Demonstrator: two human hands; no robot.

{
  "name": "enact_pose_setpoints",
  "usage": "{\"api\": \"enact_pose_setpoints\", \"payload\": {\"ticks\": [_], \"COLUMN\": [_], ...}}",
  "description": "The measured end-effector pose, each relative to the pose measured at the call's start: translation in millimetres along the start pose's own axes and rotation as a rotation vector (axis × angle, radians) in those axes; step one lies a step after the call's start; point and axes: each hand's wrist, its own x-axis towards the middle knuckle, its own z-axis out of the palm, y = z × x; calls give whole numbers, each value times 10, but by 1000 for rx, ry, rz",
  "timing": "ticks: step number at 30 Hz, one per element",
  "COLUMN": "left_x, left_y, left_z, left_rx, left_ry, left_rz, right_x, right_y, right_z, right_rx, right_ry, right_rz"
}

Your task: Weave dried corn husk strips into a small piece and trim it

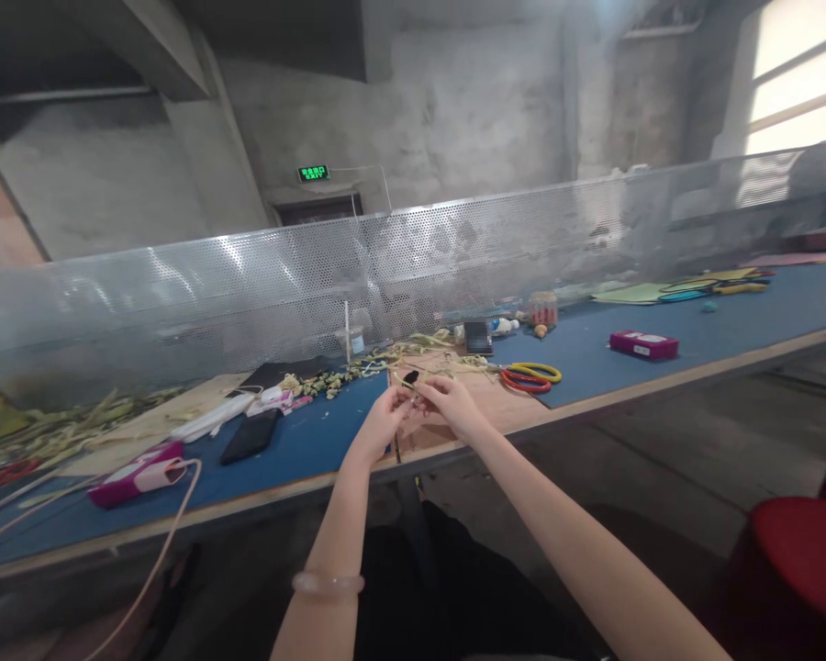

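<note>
My left hand [385, 420] and my right hand [454, 406] meet over the wooden board [430, 439] near the table's front edge. The fingers of both are pinched together on a small black piece [411, 377] with a thin pale yellow-green strip beside it. Its exact kind is too small to make out, and my fingertips hide part of it. Scissors [527, 376] with red and yellow handles lie right of my right hand. Pale yellow-green strips [419, 347] are heaped just beyond the hands.
A black phone [251, 436] and a magenta box [138, 475] with a cable lie on the left. To the right are another magenta box [643, 345], a jar [543, 309] and coloured sheets [651, 291]. A perforated metal screen [433, 243] backs the table. A red stool [809, 542] stands lower right.
</note>
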Motion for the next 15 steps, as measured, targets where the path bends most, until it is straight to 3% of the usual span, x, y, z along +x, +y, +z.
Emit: {"api": "enact_pose_setpoints", "payload": {"ticks": [8,15], "left_x": [61,70], "left_y": [-46,-72], "left_z": [14,-8], "left_rx": [-99,-106], "left_ry": [165,139], "left_rz": [-59,-32], "right_x": [11,-43], "right_y": [2,-30], "right_z": [-29,-25], "right_rx": [46,68], "right_ry": [-44,-102], "right_rz": [96,81]}}
